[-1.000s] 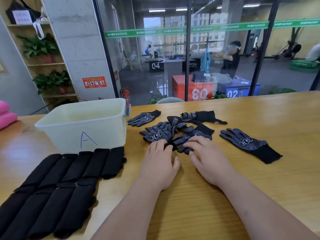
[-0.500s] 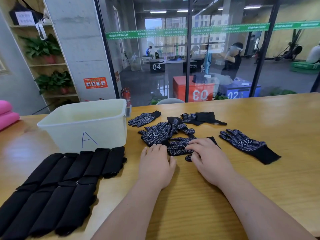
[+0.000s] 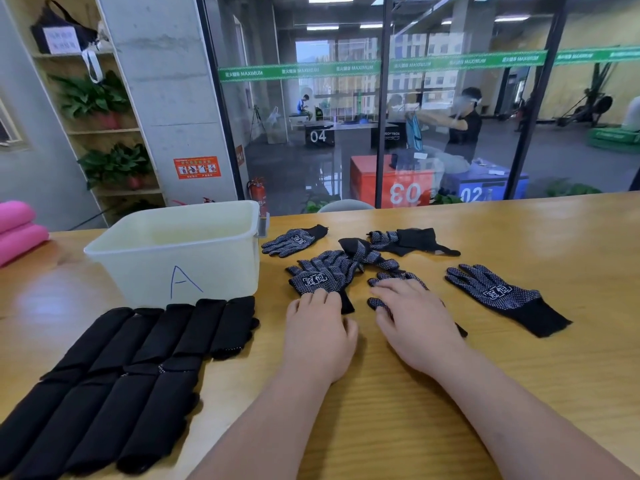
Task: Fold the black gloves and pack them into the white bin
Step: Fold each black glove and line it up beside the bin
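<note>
My left hand (image 3: 318,327) lay flat, unclenched, on the cuff of the middle glove (image 3: 322,278); my right hand (image 3: 415,320) pressed flat on the near glove (image 3: 375,302).

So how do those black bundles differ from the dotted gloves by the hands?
The folded black bundles lie in neat rows, plain side out; the dotted black gloves lie scattered, logos showing. Bundles sit before the white plastic bin, gloves right of it. Both lie outside it.

Loose gloves (image 3: 322,275) lie right of the bin (image 3: 180,251), folded gloves (image 3: 114,375) before it.
</note>
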